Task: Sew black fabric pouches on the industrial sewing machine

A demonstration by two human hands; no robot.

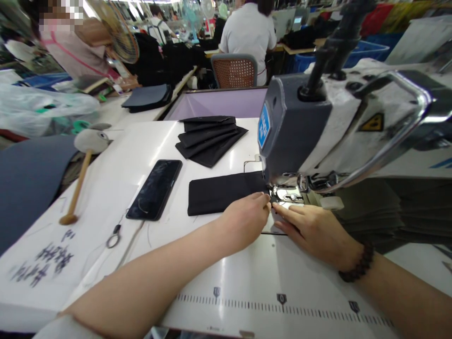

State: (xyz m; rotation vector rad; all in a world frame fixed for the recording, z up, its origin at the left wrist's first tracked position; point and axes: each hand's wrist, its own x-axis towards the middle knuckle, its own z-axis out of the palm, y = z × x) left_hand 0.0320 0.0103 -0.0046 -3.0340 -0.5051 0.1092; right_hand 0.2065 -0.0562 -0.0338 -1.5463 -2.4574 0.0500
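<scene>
A folded black fabric piece (pixel 226 190) lies flat on the sewing machine's white bed, its right end at the presser foot (pixel 273 190). My left hand (pixel 245 221) is closed, its fingertips pinching the near right corner of that fabric beside the foot. From the other side comes my right hand (pixel 314 228), fingers stretched out and lying low, the index fingertip at the same corner by the metal needle plate (pixel 291 195). A dark beaded bracelet circles the right wrist. Above both hands stands the sewing machine head (pixel 293 117); the needle itself is hard to make out.
Fanned black fabric pieces (pixel 210 141) lie behind the work. To the left are a phone (pixel 154 189) with a ring strap and a wooden-handled mallet-like tool (pixel 81 174). Stacked dark fabric (pixel 374 207) sits at right. A seated person (pixel 247 35) works ahead; another is at far left.
</scene>
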